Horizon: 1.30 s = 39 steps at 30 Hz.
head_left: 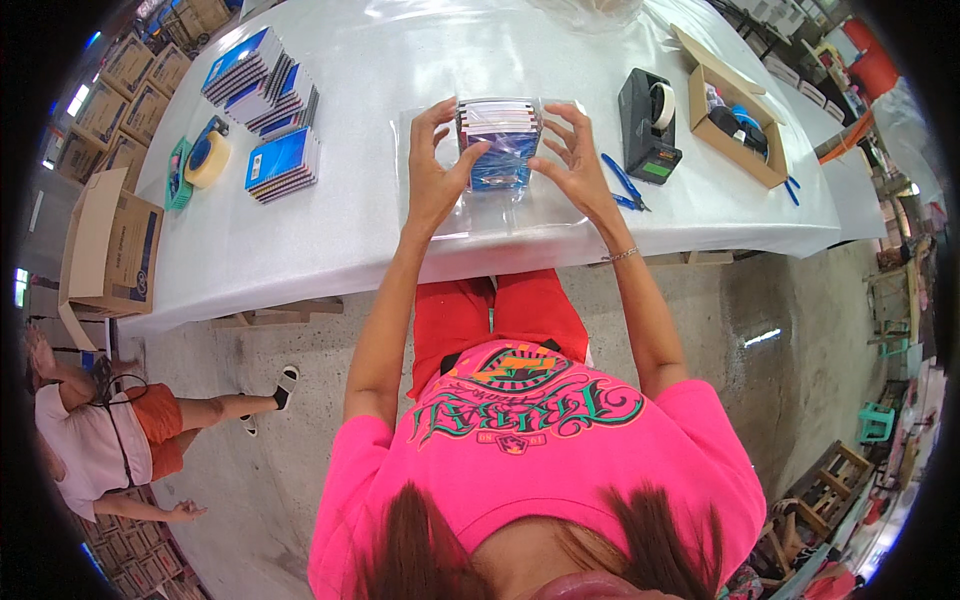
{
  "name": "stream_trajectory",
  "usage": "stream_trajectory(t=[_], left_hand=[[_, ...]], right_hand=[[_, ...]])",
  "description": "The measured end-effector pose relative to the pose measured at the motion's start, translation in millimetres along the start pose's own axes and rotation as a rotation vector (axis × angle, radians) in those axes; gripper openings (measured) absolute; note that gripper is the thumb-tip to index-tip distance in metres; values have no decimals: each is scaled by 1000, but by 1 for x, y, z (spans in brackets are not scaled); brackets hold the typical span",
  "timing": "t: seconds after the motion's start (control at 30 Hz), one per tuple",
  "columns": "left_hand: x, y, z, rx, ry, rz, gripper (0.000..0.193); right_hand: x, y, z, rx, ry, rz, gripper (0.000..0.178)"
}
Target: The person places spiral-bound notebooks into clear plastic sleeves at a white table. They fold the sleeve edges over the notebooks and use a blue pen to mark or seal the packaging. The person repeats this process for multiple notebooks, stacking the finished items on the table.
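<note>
A stack of blue-covered notebooks (503, 165) lies in clear plastic wrap (560, 208) close to the table's near edge. Its upper notebooks are fanned, so white page edges show. On the stack's left side is my left hand (438, 170), fingers apart and bent, the thumb resting over the blue cover. My right hand (577, 165) flanks the other side with spread fingers, its thumb at the stack's right edge. Neither hand visibly closes around the notebooks. Blue nippers (625, 185) lie just right of my right hand.
Spiral notebooks (283, 163) stand in several piles at left, near a yellowish tape roll (208, 160) and a green basket (180, 175). At right are a black tape dispenser (648, 125) and an open cardboard box (735, 130). Another person (110, 430) is beyond the table's left side.
</note>
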State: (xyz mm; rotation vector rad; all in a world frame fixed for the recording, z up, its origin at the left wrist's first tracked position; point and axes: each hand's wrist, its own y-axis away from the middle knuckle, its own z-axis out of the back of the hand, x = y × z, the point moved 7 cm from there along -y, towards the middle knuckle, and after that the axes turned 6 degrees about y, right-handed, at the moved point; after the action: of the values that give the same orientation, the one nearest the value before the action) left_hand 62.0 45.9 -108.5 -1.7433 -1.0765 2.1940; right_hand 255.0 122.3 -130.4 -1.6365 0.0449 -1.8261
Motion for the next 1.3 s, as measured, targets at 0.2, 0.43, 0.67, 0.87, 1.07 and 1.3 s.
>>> stream_trajectory(t=[0.2,0.43,0.67,0.87,1.07,1.3], left_hand=[[-29,-25,-9,163,-312,-206,28],[-31,-51,-20,461,-252,-23,16],[-25,-68,-21,604,-285,195,17],[-30,-65,-28,501,-441,69,20],[-23,-57,-14,138,-478,-132,41],[38,-38,-29,271,384,644,36]], right_hand=[[27,-14,-14,99,281,172,47],[43,-26,-14,-65,403,291,26],[39,-47,-8,95,373,182,17],[27,-61,-7,154,257,74,19],[15,-64,-11,70,-19,-85,34],[-10,-65,-18,280,-277,-254,40]])
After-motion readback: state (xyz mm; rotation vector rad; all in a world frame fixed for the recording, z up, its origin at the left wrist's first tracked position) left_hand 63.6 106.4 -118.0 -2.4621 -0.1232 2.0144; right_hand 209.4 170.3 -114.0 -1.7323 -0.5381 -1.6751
